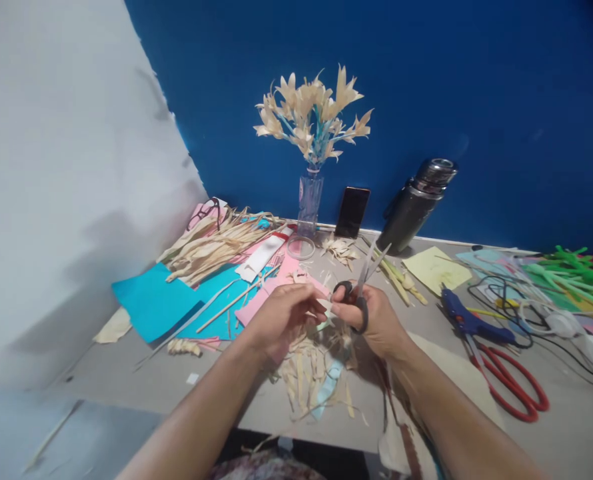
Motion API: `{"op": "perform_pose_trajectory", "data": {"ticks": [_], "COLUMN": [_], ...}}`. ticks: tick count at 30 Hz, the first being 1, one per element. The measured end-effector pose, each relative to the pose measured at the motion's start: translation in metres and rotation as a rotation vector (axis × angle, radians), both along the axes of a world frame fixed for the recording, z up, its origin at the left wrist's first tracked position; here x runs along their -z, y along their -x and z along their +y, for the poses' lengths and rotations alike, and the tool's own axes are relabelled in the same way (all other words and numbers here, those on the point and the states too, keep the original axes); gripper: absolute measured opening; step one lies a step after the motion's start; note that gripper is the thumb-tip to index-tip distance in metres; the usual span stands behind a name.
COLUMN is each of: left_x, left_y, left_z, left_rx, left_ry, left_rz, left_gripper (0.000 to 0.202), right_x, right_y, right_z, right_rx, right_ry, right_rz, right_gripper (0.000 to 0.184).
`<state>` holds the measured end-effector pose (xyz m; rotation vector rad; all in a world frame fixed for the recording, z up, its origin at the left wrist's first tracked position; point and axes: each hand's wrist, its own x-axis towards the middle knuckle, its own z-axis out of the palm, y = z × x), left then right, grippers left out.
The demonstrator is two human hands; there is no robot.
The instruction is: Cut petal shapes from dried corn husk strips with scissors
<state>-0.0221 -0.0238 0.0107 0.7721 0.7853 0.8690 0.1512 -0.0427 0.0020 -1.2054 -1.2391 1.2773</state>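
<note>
Black-handled scissors (362, 283) are gripped in my right hand (379, 327), their blades apart and pointing away from me toward the wall. My left hand (284, 317) is closed in a pinch close to my right fingertips. A small pale piece shows between the two hands, too small to name. Below them lies a heap of cut dried husk strips (301, 373) with a light blue strip (330, 383). Pink paper (259, 303) spreads on the table just beyond my left hand.
Husk flowers (311, 110) stand in a clear bottle (309, 203) by the wall, near a phone (353, 211) and a leaning flask (416, 207). Dried husks (216, 243) and blue paper (156, 300) lie left. A glue gun (471, 320), cords and red-handled scissors (519, 387) lie right.
</note>
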Motion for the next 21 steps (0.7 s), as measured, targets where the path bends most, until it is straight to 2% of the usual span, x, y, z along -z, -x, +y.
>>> {"op": "perform_pose_trajectory", "data": {"ticks": [3, 8, 16, 19, 21], "left_x": [0.001, 0.005, 0.010, 0.013, 0.014], "left_y": [0.001, -0.005, -0.009, -0.008, -0.007], "left_z": [0.000, -0.002, -0.001, -0.002, -0.003], "left_rx": [0.039, 0.106, 0.069, 0.117, 0.169], "left_ry": [-0.025, -0.078, -0.063, -0.072, -0.074], "left_rz": [-0.070, -0.021, -0.044, -0.081, -0.149], "left_gripper": [0.041, 0.022, 0.019, 0.018, 0.018], "right_x": [-0.002, -0.005, -0.001, -0.003, -0.003], "right_y": [0.000, 0.000, -0.002, 0.000, 0.000], "right_z": [-0.001, -0.001, -0.001, -0.001, 0.000], "right_rx": [-0.004, -0.054, -0.130, -0.145, -0.179], "right_ry": [0.009, 0.027, 0.060, 0.082, 0.085], "right_rz": [0.017, 0.075, 0.151, 0.202, 0.312], "right_gripper": [0.027, 0.031, 0.032, 0.030, 0.030]}}
